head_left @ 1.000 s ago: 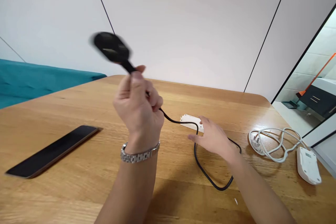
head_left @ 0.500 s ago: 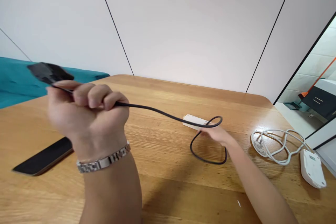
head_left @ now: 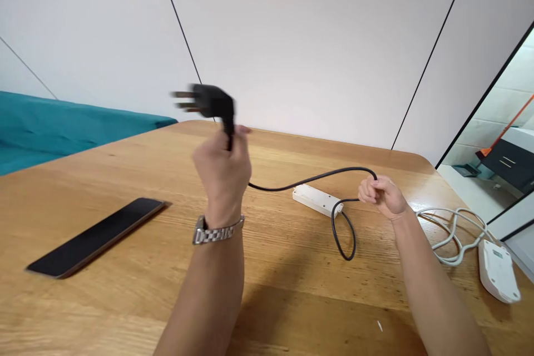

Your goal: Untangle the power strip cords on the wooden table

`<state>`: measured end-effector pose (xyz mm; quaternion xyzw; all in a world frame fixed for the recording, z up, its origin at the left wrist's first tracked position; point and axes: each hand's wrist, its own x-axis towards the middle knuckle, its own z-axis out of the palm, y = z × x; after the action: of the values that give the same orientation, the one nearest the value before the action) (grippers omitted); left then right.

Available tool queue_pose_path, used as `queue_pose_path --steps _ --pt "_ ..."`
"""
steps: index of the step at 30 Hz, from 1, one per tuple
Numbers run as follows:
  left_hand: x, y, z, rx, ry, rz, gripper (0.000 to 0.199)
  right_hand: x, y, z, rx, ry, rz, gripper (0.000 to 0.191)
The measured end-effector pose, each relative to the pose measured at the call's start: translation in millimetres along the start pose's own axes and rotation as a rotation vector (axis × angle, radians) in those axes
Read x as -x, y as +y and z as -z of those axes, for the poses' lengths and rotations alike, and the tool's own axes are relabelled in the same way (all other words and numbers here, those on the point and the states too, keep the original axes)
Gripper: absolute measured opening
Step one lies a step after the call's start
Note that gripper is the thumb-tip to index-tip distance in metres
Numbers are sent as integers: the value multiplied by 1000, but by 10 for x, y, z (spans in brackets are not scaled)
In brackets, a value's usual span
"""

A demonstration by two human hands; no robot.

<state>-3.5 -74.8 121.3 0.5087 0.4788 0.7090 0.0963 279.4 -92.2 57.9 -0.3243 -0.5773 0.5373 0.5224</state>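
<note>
My left hand [head_left: 223, 158], with a metal watch on its wrist, is closed round a black power cord [head_left: 308, 179] just below its plug. The black plug [head_left: 213, 101] sticks up above the fist, its metal prongs toward the left and blurred by motion. My right hand [head_left: 384, 194] is closed on the same cord farther along, raised over the table. From there the cord loops down and back to the end of a white power strip [head_left: 317, 200], which lies on the table between the hands.
On the wooden table [head_left: 137, 317], a black flat slab like a phone or tablet [head_left: 98, 236] lies at left. A coiled white cable [head_left: 453, 258] and a white power strip-like block [head_left: 498, 272] lie at right. A teal sofa [head_left: 75, 128] stands behind the left edge.
My left hand has moved right and turned, bringing the plug upright. My right hand has moved right from beside the white power strip, lifting the cord, and the loop has become smaller.
</note>
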Motion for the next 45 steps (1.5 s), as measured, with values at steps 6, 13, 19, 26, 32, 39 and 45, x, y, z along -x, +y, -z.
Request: queue_pose_path --steps 6,13,19,26,32,39,45 --pt "38 -167 -202 66 -429 456 20 -58 -140 -115 -286 185 -263 34" --pt "-21 -129 -196 975 -375 766 32 -172 -15 -58 -340 469 -197 25" --pt "-31 146 -7 1253 -73 611 46 -243 299 -145 -191 601 -308 7" --pt "86 571 151 1194 259 293 38 -193 437 -437 449 378 -277 18" --pt "274 689 136 997 210 16 43 2 396 -827 740 -259 -511 50" --pt "161 499 24 765 176 -122 18 173 226 -1226 890 -1033 -451 41" --pt "-7 20 -54 333 -49 110 17 -24 96 -467 437 -328 -282 38"
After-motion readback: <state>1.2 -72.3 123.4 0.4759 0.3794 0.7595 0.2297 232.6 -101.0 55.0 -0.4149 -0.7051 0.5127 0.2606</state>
